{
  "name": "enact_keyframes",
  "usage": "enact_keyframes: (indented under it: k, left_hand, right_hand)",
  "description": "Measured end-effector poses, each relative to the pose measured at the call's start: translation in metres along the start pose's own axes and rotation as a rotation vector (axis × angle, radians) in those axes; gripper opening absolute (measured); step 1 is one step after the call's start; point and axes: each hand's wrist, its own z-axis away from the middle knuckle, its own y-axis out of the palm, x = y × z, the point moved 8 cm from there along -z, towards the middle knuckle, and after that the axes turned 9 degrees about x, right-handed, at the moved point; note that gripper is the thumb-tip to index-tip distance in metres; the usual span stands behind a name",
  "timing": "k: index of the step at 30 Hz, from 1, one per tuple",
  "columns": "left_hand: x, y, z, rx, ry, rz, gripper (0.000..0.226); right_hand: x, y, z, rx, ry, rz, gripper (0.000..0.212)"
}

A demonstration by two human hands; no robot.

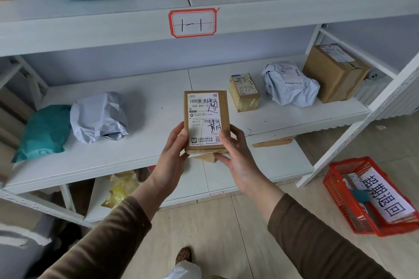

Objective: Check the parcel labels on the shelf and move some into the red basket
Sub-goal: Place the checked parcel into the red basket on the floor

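My left hand (175, 142) and right hand (233, 149) are gripping a small cardboard parcel (206, 120) mid-frame, label facing me. I am judging it unsorted; the red basket (340, 199), lower right, is already holding some, others are waiting on the shelf (158, 106).

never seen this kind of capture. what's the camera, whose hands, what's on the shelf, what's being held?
One picture, from a wide-angle camera worn on a person's head, looking down and forward. No robot: the left hand and right hand grip a small brown cardboard parcel, label up. Behind it, the white metal shelf carries a teal plastic mailer bag, a crumpled white mailer bag, a small taped box and a larger brown carton. A red plastic basket sits on the floor at right.
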Motion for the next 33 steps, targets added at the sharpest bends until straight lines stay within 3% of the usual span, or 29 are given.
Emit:
enact_keyframes:
  k: [10, 17, 20, 22, 28, 33]
  left_hand:
    - [0.010, 0.042, -0.006, 0.061, -0.037, -0.058, 0.050]
    - [0.030, 0.089, -0.039, 0.138, -0.096, 0.008, 0.065]
    - [0.040, 0.115, -0.055, 0.184, -0.130, 0.015, 0.065]
    - [0.049, 0.136, -0.066, 0.220, -0.158, 0.025, 0.064]
    - [0.080, 0.218, -0.085, 0.337, -0.249, 0.028, 0.058]
    - [0.114, 0.321, -0.091, 0.457, -0.292, -0.001, 0.049]
  right_hand:
    - [0.010, -0.038, 0.016, -0.067, -0.041, 0.010, 0.062]
    - [0.023, -0.094, 0.034, -0.251, -0.044, 0.067, 0.068]
    - [0.029, -0.122, 0.045, -0.335, -0.041, 0.100, 0.053]
    - [0.033, -0.142, 0.056, -0.387, -0.039, 0.102, 0.044]
    - [0.051, -0.211, 0.103, -0.544, -0.078, 0.035, 0.045]
    - [0.064, -0.291, 0.159, -0.671, -0.128, -0.047, 0.035]
